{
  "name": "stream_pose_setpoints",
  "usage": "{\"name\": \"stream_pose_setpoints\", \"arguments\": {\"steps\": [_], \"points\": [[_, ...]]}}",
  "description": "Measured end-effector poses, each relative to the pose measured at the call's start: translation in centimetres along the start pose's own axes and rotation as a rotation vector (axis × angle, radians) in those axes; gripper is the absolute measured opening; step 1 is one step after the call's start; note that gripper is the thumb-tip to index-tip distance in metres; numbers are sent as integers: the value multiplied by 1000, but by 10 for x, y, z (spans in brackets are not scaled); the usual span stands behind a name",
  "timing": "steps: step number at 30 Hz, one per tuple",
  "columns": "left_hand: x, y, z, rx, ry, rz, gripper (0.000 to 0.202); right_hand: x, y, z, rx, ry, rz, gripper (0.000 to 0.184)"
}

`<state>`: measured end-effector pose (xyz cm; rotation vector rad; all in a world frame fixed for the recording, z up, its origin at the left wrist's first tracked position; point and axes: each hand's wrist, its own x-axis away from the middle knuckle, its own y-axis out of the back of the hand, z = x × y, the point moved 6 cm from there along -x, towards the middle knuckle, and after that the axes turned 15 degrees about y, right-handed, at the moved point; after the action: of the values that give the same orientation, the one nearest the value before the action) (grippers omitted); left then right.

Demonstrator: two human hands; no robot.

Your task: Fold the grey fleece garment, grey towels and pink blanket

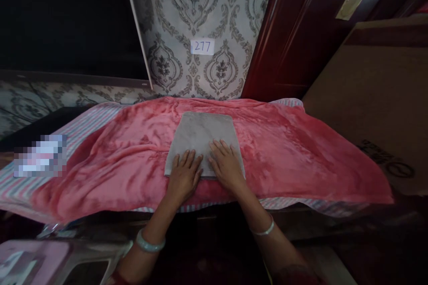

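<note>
Your left hand (183,174) and right hand (227,167) lay flat and open on the grey towel (203,133), gripping nothing. The towel looked folded square on the pink blanket (301,151); only smoothing seemed left

A grey cloth (203,136) lies on a pink blanket (284,151) over a striped sheet (90,118).

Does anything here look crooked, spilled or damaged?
Nothing is spilled or torn. The folded grey cloth lies flat and neat, with the left hand and right hand pressed flat on its near edge. Only the pink blanket is wrinkled and sits askew, leaving the striped sheet uncovered on the left.
</note>
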<state>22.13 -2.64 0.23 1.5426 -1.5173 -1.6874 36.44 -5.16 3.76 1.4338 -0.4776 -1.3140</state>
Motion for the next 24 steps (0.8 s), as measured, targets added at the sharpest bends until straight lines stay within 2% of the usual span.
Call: {"name": "stream_pose_setpoints", "arguments": {"steps": [3,5,7,12,17,19,21,24], "points": [[10,2,5,10,-37,-26,46,-22,-23,3,7,60,155,54],[17,4,10,11,-53,-55,46,-22,-37,5,5,98,222,53],[23,6,15,10,-70,-92,46,-18,-44,6,11,112,235,53],[29,8,17,49,-87,-152,46,-3,-42,10,6,135,242,52],[30,13,18,142,-101,-150,41,21,-35,24,-38,172,206,50],[30,18,26,178,-41,-169,38,28,-30,30,-90,182,201,50],[29,24,40,206,76,-210,34,24,-24,32,-167,199,209,46],[25,28,61,269,242,-233,32,-5,-14,30,-242,243,179,41]]}}
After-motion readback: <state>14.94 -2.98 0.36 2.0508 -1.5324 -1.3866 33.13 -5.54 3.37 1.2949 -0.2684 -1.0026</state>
